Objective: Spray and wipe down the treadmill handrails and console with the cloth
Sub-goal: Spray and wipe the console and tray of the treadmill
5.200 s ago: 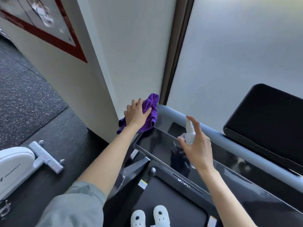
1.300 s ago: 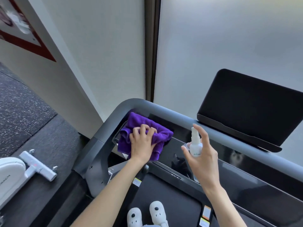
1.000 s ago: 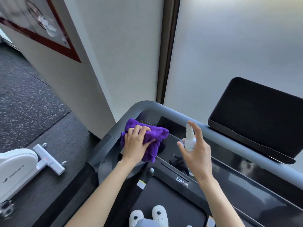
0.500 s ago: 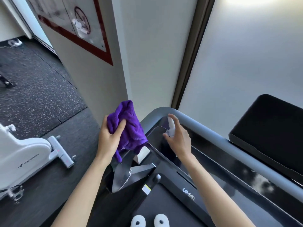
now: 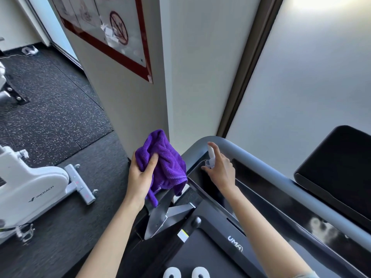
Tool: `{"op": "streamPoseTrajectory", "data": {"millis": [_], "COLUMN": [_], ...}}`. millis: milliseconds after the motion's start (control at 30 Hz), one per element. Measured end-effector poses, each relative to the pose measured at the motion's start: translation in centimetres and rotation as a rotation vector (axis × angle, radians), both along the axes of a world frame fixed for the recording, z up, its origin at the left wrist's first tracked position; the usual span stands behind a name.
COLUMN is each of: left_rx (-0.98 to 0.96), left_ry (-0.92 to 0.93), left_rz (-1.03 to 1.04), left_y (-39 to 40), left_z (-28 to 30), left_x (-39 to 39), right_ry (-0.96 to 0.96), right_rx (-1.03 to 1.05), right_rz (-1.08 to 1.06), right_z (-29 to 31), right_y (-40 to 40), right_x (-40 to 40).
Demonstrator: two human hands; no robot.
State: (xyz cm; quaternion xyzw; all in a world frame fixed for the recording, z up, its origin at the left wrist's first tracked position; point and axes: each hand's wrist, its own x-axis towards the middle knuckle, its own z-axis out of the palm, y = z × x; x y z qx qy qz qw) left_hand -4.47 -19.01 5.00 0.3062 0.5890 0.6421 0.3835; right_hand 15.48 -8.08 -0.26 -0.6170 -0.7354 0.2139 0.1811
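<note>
The left hand (image 5: 140,177) grips the bunched purple cloth (image 5: 162,163), held off the treadmill at nine o'clock of the console (image 5: 261,189). The right hand (image 5: 220,169) clasps a small spray bottle (image 5: 210,155) over the console's corner, by the grey handrail (image 5: 251,155).

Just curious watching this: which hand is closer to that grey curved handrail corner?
The right hand, holding the spray bottle just in front of the handrail. The left hand grips the purple cloth off to the handrail's left.

2 bare forearms — grey sleeve edge (image 5: 307,275), white shoes (image 5: 185,272)
</note>
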Motion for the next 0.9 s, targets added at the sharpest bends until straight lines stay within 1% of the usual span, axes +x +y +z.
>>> {"op": "streamPoseTrajectory", "data": {"millis": [200, 367, 433, 533, 600, 767, 900], "left_rx": [-0.005, -0.028, -0.034, -0.043, -0.034, 0.015, 0.026], "left_ry": [0.000, 0.042, 0.060, 0.070, 0.087, 0.193, 0.203], "left_rz": [0.004, -0.019, -0.044, -0.109, -0.157, -0.284, -0.335], "left_y": [-0.1, -0.6, -0.9, -1.3, -1.5, -2.0, -2.6], "left_z": [-0.1, 0.2, 0.1, -0.3, -0.5, -1.3, -1.5], "left_x": [0.4, 1.1, 1.6, 3.0, 4.2, 6.9, 8.3], "right_ry": [0.090, 0.221, 0.171, -0.063, -0.156, -0.205, -0.220], "right_rx": [0.036, 0.124, 0.156, 0.169, 0.152, 0.167, 0.185], "right_rz": [-0.043, -0.180, -0.242, -0.280, -0.313, -0.390, -0.430], "right_z": [0.6, 2.2, 2.5, 3.0, 3.3, 3.8, 4.2], "right_y": [-0.8, -5.2, -7.8, -11.1, -12.5, -14.9, -15.9], "right_x": [0.5, 6.0, 9.3, 12.9, 14.1, 14.6, 14.0]}}
